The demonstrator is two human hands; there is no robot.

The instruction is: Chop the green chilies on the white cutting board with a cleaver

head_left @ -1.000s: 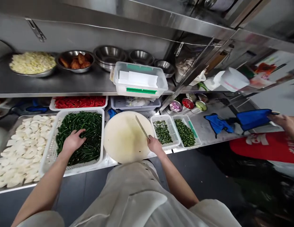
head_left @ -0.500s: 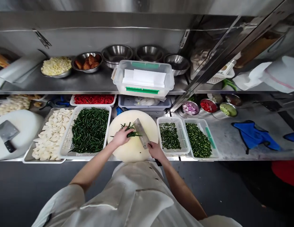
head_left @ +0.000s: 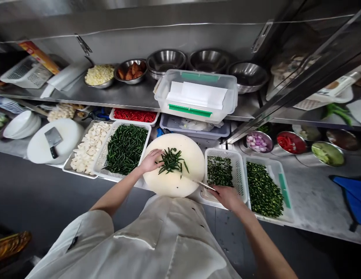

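Slim dark green chillies (head_left: 172,159) lie in a loose pile on the round pale cutting board (head_left: 159,185). My left hand (head_left: 152,161) rests at the pile's left edge, fingers stretched toward it and touching some chillies. The handle of a cleaver (head_left: 202,184) is gripped in my right hand (head_left: 228,197). Its blade is seen almost edge-on, low over the board's right side, its tip near the pile. Left of the board stands a white basket (head_left: 147,143) of whole green chillies. To the right, another white basket (head_left: 240,182) holds chopped green pieces.
A tub (head_left: 287,201) of chopped green pieces stands farther right. A tray (head_left: 72,170) of white cloves and a second board (head_left: 37,149) bearing another cleaver (head_left: 53,139) are leftward. A shelf (head_left: 133,99) with a clear plastic box (head_left: 231,97) overhangs the back.
The chillies my left hand held now lie spread on the board. My right hand has moved the cleaver rightward, and its blade has turned edge-on. The view has shifted and tilted.
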